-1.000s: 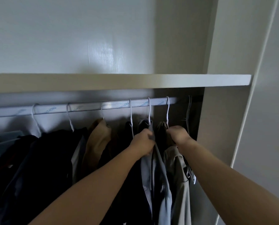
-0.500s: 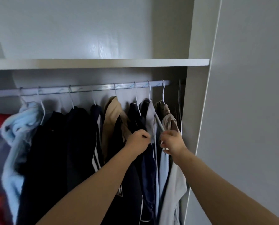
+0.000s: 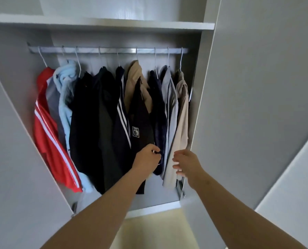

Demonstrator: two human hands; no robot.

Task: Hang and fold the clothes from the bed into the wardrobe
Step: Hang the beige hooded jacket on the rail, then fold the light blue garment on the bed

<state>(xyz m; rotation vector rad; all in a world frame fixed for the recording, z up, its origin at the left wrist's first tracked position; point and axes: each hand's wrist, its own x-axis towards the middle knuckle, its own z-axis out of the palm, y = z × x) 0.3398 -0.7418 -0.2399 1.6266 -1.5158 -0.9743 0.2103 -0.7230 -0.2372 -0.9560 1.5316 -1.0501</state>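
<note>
- Here, the clothes hang in a row from the rail (image 3: 106,50) inside the wardrobe (image 3: 198,105), each on a white wire hanger (image 3: 181,60), long axis running straight down, hems toward the floor (image 3: 158,229).
- The only label in view is a small white-bordered patch (image 3: 135,132) on the black garment (image 3: 140,119) near the middle; its top line of writing is too small to read.
- From the left of the rail: a red jacket (image 3: 49,133) with white stripes, a light blue fleece (image 3: 65,97), black clothes (image 3: 88,123), a navy jacket (image 3: 121,123) with white stripes, a tan garment (image 3: 135,81), then the patched black one.
- Next come a dark navy garment (image 3: 158,112), a grey shirt (image 3: 170,114) and a beige shirt (image 3: 182,114) at the rail's right end.
- The left hand (image 3: 147,159) has its fingers curled and pinches the low edge of the dark navy garment.
- The right hand (image 3: 186,164) is blurred, its fingers loosely spread just in front of the beige shirt's hem; whether they touch the cloth cannot be told.
- A shelf (image 3: 113,24) runs above the rail, and the doors stand open on either side.
</note>
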